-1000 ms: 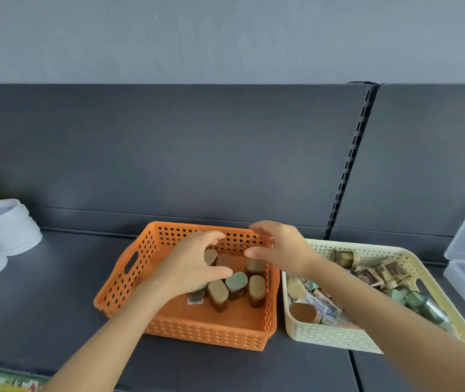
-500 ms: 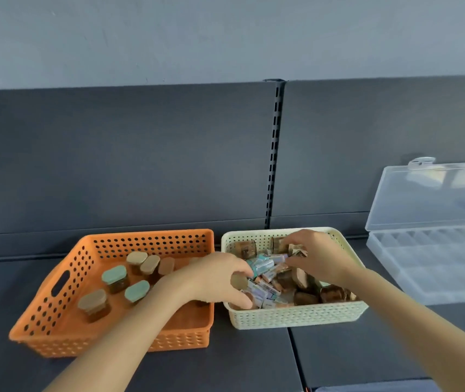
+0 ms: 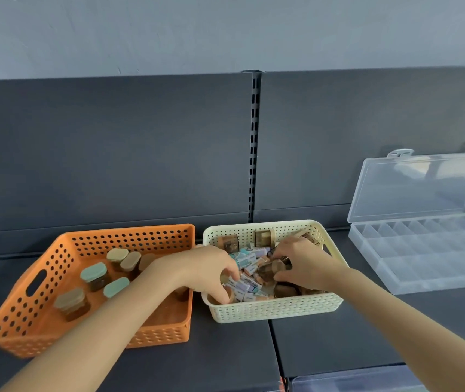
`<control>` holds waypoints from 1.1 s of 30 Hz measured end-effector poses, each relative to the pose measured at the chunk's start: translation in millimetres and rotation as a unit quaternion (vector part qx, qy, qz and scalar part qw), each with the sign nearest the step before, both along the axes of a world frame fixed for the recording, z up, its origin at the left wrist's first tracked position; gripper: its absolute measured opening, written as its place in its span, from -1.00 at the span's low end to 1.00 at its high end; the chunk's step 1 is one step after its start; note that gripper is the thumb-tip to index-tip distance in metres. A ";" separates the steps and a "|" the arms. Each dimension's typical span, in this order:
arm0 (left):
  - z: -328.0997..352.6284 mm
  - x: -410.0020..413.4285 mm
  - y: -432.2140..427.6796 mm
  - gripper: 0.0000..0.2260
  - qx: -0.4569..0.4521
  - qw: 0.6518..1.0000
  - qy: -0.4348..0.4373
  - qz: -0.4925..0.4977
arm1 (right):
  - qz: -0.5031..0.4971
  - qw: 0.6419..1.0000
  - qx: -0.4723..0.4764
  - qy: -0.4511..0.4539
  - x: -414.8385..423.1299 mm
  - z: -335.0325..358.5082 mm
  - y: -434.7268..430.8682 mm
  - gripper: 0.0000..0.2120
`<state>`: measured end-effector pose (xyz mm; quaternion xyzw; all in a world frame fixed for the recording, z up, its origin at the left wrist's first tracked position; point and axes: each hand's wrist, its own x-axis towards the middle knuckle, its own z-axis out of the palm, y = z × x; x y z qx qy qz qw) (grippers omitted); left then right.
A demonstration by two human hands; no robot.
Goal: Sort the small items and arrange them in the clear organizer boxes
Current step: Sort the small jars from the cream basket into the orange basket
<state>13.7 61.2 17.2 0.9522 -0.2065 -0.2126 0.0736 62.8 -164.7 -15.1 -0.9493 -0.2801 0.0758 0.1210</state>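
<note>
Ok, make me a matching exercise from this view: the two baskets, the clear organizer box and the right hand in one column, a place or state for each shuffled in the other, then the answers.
Column A
1. orange basket
2. cream basket
3. clear organizer box
4. right hand

Column B
a. stands open at the far right
b. holds upright lidded jars
c. the left hand digs into its near corner
d. fingers curled round a brown jar

Pairs: 1-b, 2-c, 3-a, 4-d
</note>
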 end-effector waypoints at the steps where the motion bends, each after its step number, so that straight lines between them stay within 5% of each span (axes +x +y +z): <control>1: 0.2 0.9 -1.2 -0.57 0.005 1.000 0.004 -0.004 | 0.001 1.000 0.002 0.000 -0.1 -0.4 1.6 -0.65; 7: -8.7 0.3 -5.0 -0.56 0.036 0.999 -0.016 0.000 | -0.005 0.999 0.054 0.004 -0.7 3.8 0.2 -0.95; 16: -4.2 -12.3 9.6 -0.70 -0.214 0.961 -0.132 0.112 | -0.029 0.977 0.211 0.014 -8.0 18.4 9.3 -0.77; 24: 5.2 -45.6 62.2 -0.70 -0.229 0.918 -0.234 0.224 | 0.039 0.948 0.312 0.052 -19.3 31.8 70.0 -0.77; 29: 6.7 -73.5 103.9 -0.69 -0.194 0.905 -0.246 0.287 | 0.099 0.952 0.285 0.047 -29.1 30.2 122.1 -0.70; 33: -4.7 -85.1 132.0 -0.70 -0.139 0.894 -0.255 0.342 | 0.148 0.970 0.192 -0.004 -31.5 23.8 156.8 -0.86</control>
